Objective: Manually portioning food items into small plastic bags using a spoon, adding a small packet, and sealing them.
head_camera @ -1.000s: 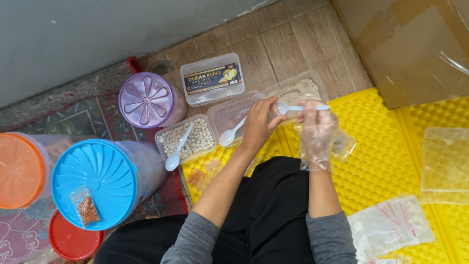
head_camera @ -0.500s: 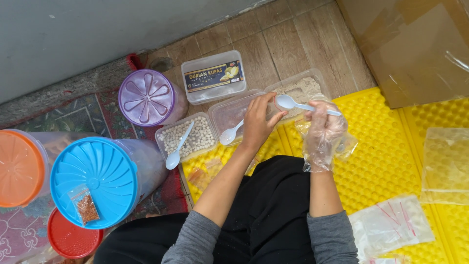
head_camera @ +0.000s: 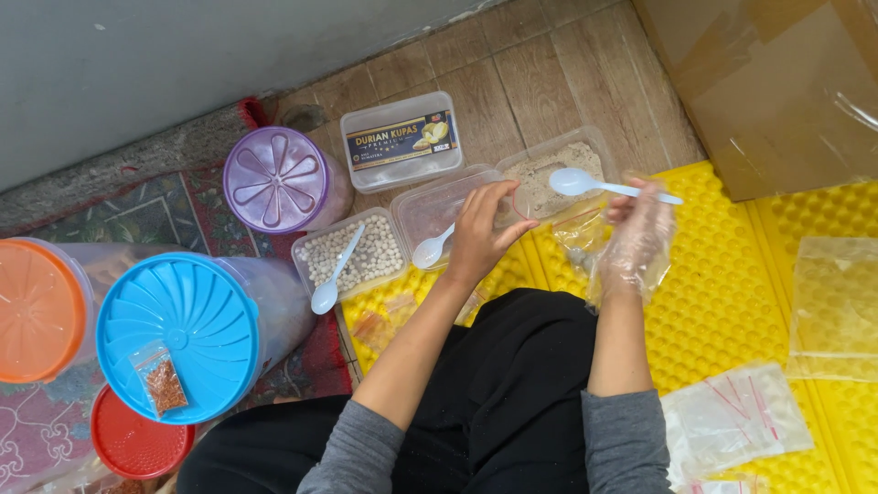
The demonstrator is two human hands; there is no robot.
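My right hand (head_camera: pixel 636 240), in a loose clear plastic glove, grips a white plastic spoon (head_camera: pixel 578 181) by its handle. The spoon's bowl hovers over a clear tub of pale powder (head_camera: pixel 541 167). A small clear zip bag (head_camera: pixel 585 236) hangs just below the spoon, against the gloved fingers. My bare left hand (head_camera: pixel 480 233) has its fingers and thumb spread. It sits over the edge of a clear tub (head_camera: pixel 428 209) with a second white spoon (head_camera: pixel 430 252) lying in it. Nothing shows between its fingers.
A tub of small pale balls (head_camera: pixel 304 254) holds a third spoon (head_camera: pixel 331 282). Behind stand a labelled lidded box (head_camera: pixel 402 142) and a purple-lidded jar (head_camera: pixel 274 180). Blue (head_camera: pixel 197 316), orange (head_camera: pixel 37 311) and red (head_camera: pixel 137 444) lids lie left. Yellow mat (head_camera: pixel 732 293), clear bags (head_camera: pixel 732 421), cardboard box (head_camera: pixel 777 82) on the right.
My right hand has carried the spoon to the right, away from my left hand, and the small bag went with it. My left hand's fingers have opened and it has stayed in place.
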